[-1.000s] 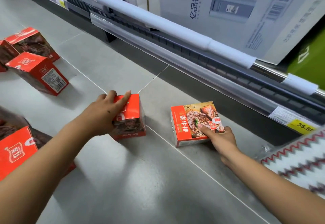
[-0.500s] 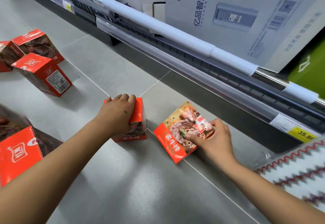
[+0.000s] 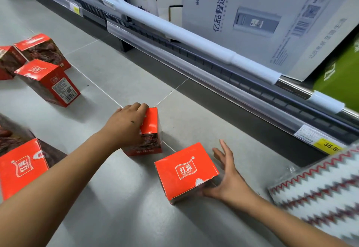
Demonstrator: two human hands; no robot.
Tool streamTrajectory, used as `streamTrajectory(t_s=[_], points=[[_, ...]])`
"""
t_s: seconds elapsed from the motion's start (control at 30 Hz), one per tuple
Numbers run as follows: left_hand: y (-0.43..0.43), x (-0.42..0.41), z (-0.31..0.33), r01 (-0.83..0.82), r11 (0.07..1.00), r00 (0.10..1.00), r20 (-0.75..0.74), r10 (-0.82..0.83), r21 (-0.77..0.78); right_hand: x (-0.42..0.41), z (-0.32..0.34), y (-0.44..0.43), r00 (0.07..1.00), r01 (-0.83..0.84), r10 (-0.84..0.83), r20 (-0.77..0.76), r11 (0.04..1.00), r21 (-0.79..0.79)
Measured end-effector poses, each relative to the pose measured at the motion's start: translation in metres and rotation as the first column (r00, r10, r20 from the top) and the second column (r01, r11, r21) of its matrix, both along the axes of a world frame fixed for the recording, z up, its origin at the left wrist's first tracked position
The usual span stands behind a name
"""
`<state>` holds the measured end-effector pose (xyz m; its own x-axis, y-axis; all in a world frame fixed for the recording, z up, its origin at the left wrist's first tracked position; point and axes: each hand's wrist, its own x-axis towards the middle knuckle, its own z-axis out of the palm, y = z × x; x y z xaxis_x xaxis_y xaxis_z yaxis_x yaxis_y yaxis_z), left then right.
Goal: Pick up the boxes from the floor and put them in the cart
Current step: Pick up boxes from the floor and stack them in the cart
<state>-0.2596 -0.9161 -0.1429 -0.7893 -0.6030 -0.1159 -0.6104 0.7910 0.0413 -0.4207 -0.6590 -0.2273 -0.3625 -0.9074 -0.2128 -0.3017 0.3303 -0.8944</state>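
In the head view your left hand (image 3: 126,128) curls over the top of the upright red box (image 3: 152,140) on the floor (image 3: 116,198), while your right hand (image 3: 227,180), fingers spread straight, touches the nearer red box (image 3: 184,171) lying tilted just right of it.

The left hand (image 3: 124,126) is covering much of the upright box (image 3: 150,128). Left of that box, another red box (image 3: 21,167) is running off the view's edge. Right of it, a zigzag-patterned thing (image 3: 318,194), perhaps a bag, is blurring out.
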Motion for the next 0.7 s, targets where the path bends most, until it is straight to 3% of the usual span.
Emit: streamTrajectory(t_s=[0.07,0.17,0.3,0.4,0.47,0.7], points=[[0.0,0.0,0.001,-0.001,1.0,1.0,-0.006,0.002,0.014,-0.017,-0.001,-0.012,0.985,-0.107,0.102,0.139,0.994,0.027],[0.0,0.001,0.001,0.002,1.0,1.0,-0.018,-0.001,0.02,-0.03,0.0,-0.03,0.945,-0.316,0.311,0.101,0.948,0.041],[-0.002,0.002,-0.001,0.013,1.0,0.999,-0.05,-0.013,0.004,-0.026,0.004,-0.037,0.934,-0.357,0.357,0.008,0.934,0.01],[-0.004,0.002,-0.005,0.026,0.999,0.998,-0.06,-0.028,-0.022,-0.015,0.004,-0.027,0.928,-0.304,0.278,-0.249,0.95,-0.068],[-0.007,0.002,-0.007,0.026,0.998,0.999,-0.038,-0.028,-0.053,-0.007,0.0,-0.022,0.926,-0.226,0.182,-0.332,0.969,-0.098],[-0.011,0.001,0.008,-0.001,0.999,0.996,0.084,0.004,-0.038,0.004,0.018,-0.02,0.971,0.091,-0.1,-0.218,0.994,-0.053]])
